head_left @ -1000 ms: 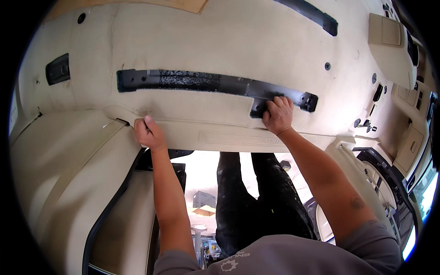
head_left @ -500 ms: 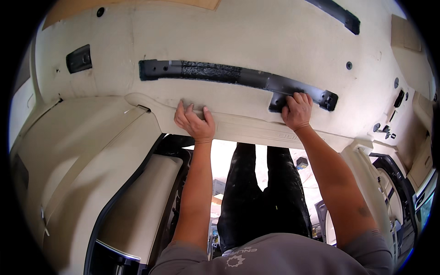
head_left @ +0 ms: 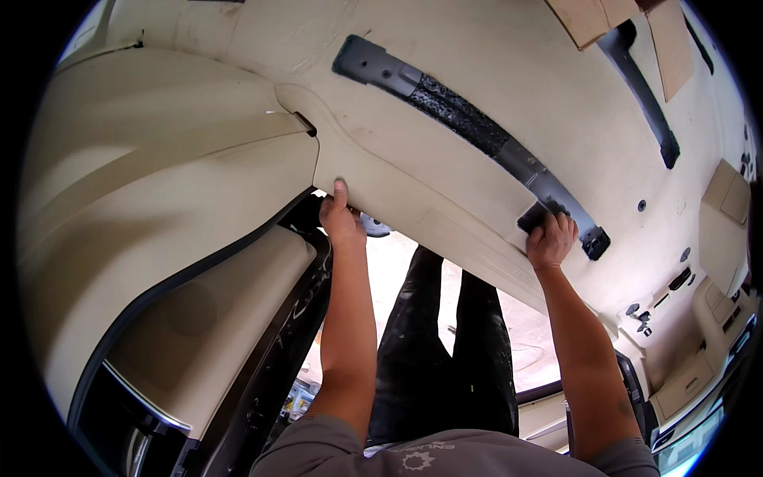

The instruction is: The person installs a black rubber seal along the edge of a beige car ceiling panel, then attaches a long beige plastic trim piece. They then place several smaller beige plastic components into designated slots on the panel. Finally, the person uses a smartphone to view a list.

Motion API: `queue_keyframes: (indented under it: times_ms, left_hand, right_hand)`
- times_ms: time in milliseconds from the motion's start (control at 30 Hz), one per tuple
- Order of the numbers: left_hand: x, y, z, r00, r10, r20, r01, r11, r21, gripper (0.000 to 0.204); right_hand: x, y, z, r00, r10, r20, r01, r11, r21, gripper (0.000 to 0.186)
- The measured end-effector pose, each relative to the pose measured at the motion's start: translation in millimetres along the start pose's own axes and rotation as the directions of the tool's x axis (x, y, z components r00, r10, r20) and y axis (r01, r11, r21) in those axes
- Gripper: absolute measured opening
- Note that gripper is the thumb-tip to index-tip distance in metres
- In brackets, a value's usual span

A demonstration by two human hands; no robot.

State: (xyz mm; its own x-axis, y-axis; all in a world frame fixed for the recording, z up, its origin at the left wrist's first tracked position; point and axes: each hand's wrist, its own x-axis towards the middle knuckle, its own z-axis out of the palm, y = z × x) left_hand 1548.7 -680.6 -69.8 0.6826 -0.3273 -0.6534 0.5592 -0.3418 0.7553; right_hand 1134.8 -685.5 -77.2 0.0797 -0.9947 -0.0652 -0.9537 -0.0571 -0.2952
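Observation:
A large beige molded liner panel (head_left: 429,183) carries a long dark strip (head_left: 461,119) with a textured middle and a short branch at its right part. My left hand (head_left: 343,216) grips the panel's lower edge, thumb on the face, the other fingers hidden round the edge. My right hand (head_left: 551,242) has its fingers curled into the dark branch recess (head_left: 531,213) near the strip's right end, gripping there. Both forearms reach up from the lower edge of the view, over my dark-trousered legs.
A curved beige trim panel (head_left: 159,183) fills the left, above a door panel (head_left: 230,310) with a dark border. Cardboard pieces (head_left: 592,16) and another dark strip (head_left: 648,95) are at upper right. A beige console (head_left: 715,222) and small black fittings (head_left: 640,314) line the right side.
My view has swung left, tilting the strip down to the right. My left hand has moved down onto the panel's edge and closed round it. My right hand stays at the recess.

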Motion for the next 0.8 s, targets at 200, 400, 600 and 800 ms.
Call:
queue_keyframes:
  times_ms: [200,400,600,800]
  left_hand:
    - [4,8,-1,0.993,-0.109,0.04,0.111,0.992,-0.055,0.043]
    - [2,8,2,1.0,0.004,-0.014,-0.005,1.0,-0.031,0.044]
    - [-9,12,11,0.985,0.142,-0.098,-0.125,0.979,0.163,0.044]
    - [-93,79,54,0.489,0.756,0.435,-0.871,0.445,0.206,0.027]
  right_hand:
    - [-8,9,10,0.998,-0.042,-0.051,0.04,0.998,-0.039,0.024]
    - [-5,7,14,0.999,-0.011,0.041,0.016,0.994,-0.111,0.023]
    - [-13,4,16,1.0,-0.014,-0.012,0.013,0.993,-0.117,0.025]
    - [-17,16,22,0.998,-0.034,-0.052,0.027,0.992,-0.124,0.025]
